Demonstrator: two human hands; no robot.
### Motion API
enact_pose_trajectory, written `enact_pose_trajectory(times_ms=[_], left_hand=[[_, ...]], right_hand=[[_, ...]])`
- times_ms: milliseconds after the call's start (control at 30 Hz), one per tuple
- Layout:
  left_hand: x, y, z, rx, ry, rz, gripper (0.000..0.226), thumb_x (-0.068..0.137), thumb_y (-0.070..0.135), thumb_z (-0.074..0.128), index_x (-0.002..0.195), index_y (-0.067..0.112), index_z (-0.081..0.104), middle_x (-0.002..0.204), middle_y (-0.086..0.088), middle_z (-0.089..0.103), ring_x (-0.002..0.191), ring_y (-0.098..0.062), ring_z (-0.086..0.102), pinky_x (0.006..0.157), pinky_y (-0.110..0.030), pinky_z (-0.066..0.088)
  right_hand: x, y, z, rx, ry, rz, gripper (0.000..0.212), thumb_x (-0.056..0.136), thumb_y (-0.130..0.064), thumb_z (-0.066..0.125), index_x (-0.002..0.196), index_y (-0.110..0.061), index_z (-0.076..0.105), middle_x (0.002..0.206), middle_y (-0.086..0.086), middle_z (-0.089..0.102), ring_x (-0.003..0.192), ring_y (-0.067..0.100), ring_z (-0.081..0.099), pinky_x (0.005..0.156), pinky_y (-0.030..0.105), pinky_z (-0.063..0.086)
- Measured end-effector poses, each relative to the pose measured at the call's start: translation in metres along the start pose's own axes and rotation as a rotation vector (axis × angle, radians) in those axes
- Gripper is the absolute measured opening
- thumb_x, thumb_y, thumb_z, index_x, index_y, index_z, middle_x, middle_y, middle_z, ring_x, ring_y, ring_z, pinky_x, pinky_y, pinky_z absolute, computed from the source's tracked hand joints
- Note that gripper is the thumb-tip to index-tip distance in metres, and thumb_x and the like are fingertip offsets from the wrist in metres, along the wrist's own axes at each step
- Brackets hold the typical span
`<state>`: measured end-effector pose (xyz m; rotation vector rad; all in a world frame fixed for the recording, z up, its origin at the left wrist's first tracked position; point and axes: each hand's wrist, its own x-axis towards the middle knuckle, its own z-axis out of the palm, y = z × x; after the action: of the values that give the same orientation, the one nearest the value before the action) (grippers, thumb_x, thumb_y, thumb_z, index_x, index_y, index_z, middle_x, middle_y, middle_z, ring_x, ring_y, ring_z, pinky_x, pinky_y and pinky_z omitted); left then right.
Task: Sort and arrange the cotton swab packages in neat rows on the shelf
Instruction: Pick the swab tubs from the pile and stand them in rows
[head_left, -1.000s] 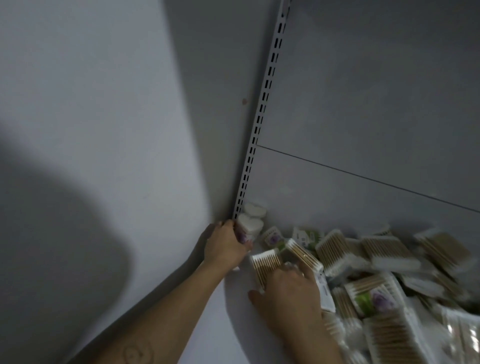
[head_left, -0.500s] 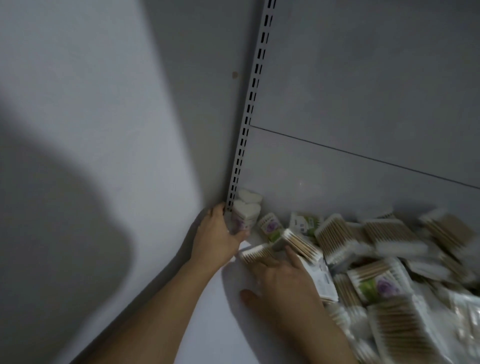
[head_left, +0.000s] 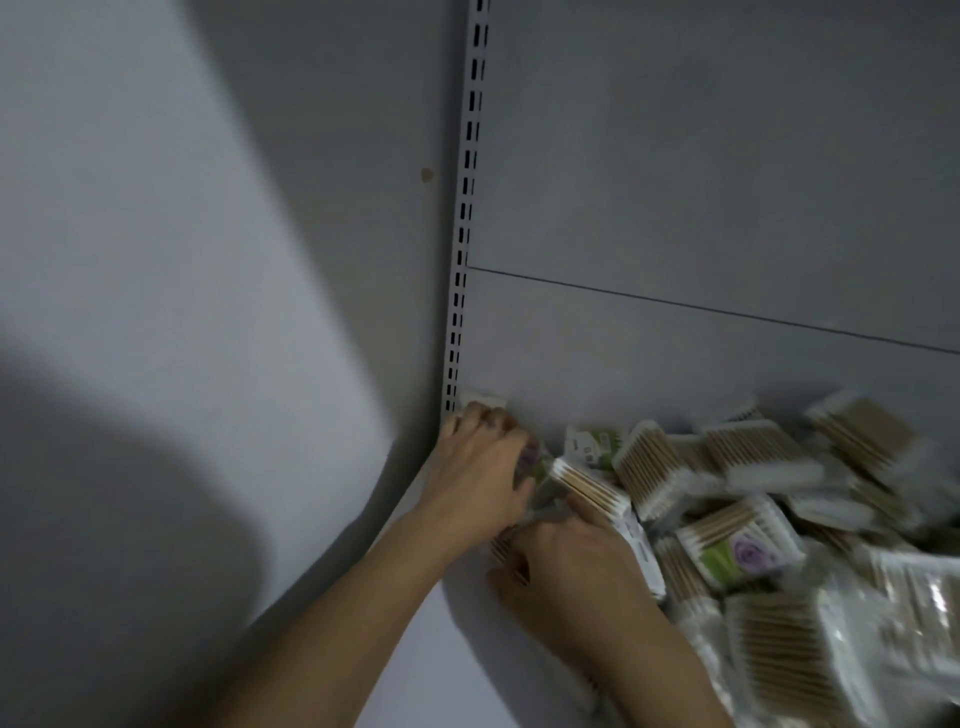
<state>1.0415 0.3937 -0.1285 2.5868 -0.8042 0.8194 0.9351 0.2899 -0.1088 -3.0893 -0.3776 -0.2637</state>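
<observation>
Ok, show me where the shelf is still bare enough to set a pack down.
Bare shelf lies at the front left, just on the near side of the left hand and the right hand. A small gap shows by the back panel, between the corner pack and the pile. Right of the hands it is crowded.

Dim, motion-blurred, heavily shadowed left
</observation>
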Motion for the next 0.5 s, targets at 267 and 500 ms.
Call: enact_pose_trajectory(times_ms=[267,500], left_hand=[[0.048,-0.002,-0.008,0.425,-0.480,0.220,0.055,0.082,0.046,0.058,0.134,0.036,0.044,0.139,-0.006,0.045,0.139,-0.029,0.021,0.109,-0.062,-0.013],[0.048,0.009,0.002,0.494,-0.477,0.207,0.041,0.088,0.028,0.054,0.128,0.026,0.049,0.130,-0.006,0.052,0.135,-0.030,0.028,0.113,-0.062,0.000]], right_hand=[[0.001,0.007,-0.012,-0.048,0.103,0.184,0.044,0.087,-0.044,0.045,0.121,-0.022,0.062,0.147,0.011,0.036,0.135,0.028,0.029,0.115,0.054,0.009],[0.001,0.028,-0.012,0.050,0.220,0.440,0.055,0.092,-0.046,0.042,0.136,-0.015,0.040,0.145,0.014,0.032,0.126,0.029,0.036,0.107,0.038,0.023]])
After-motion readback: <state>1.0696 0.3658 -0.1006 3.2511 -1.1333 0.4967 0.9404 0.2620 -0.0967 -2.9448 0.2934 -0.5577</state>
